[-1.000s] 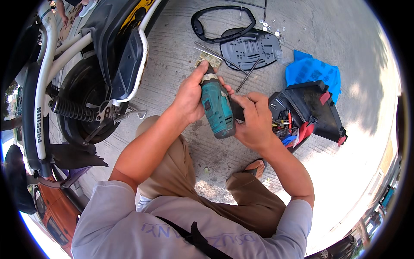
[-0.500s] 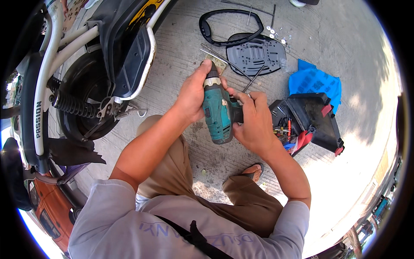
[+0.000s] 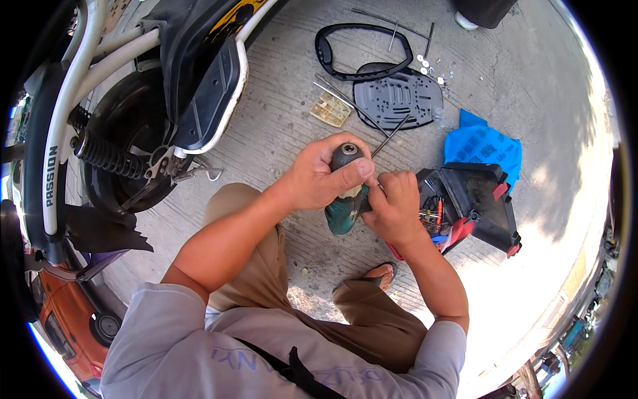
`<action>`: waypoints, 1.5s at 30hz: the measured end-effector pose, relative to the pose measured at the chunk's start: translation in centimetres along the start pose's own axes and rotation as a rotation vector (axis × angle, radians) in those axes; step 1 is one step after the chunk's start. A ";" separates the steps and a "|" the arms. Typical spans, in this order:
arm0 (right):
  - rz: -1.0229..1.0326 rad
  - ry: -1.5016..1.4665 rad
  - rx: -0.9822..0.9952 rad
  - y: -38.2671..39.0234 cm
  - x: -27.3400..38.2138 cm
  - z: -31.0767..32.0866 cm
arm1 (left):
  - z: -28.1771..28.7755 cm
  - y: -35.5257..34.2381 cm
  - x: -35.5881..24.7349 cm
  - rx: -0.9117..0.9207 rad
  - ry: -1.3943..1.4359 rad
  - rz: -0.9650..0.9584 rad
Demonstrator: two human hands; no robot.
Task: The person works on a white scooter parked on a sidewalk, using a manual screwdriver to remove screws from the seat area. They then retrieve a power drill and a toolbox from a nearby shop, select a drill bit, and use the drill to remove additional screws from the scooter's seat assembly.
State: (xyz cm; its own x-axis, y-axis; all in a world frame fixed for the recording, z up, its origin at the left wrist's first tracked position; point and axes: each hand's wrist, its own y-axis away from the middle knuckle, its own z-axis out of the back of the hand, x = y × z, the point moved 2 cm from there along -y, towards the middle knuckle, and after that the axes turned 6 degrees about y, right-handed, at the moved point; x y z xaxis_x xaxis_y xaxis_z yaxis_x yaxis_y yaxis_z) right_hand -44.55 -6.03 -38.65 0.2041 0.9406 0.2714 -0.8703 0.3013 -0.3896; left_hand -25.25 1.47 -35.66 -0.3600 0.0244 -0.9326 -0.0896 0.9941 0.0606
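Observation:
A teal and black cordless drill point(image 3: 341, 216) is held between my two hands, its black chuck tilted up and facing me, with nothing visible in the chuck's hole. My left hand point(image 3: 325, 174) wraps round the chuck, thumb across its front. Closed on the drill's handle is my right hand point(image 3: 393, 206); its fingers hide most of the handle. Past the hands, a yellowish bit case point(image 3: 331, 110) lies on the ground beside thin metal rods point(image 3: 355, 106).
A black perforated plate point(image 3: 397, 96) and a black ring frame point(image 3: 322, 50) lie ahead, near scattered washers point(image 3: 440, 80). At right, an open black toolbox point(image 3: 485, 199) stands by a blue bag point(image 3: 482, 143). A motorbike point(image 3: 206, 100) fills the left. A person's dark trouser leg point(image 3: 488, 10) shows at the top.
The drill has tipped so its chuck now points up toward me, and my left hand has shifted lower with it. The bit case has come into full view.

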 end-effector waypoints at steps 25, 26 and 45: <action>-0.002 -0.091 -0.097 -1.3 0.1 0.4 | 1.5 -2.2 0.8 -0.512 0.727 0.382; -0.035 -0.085 -0.095 -1.4 0.3 0.4 | 1.8 -2.3 1.2 -0.550 0.754 0.407; -0.207 -0.124 0.014 -1.4 1.3 0.4 | 0.2 -2.0 1.0 -0.295 0.594 0.249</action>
State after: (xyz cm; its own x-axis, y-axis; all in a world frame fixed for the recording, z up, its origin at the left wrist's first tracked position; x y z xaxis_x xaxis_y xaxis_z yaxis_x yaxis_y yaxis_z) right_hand -43.25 -5.32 -37.42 0.3225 0.8324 0.4506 -0.8221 0.4823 -0.3026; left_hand -25.23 -0.46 -36.76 -0.8408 0.1022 -0.5316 -0.1565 0.8942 0.4195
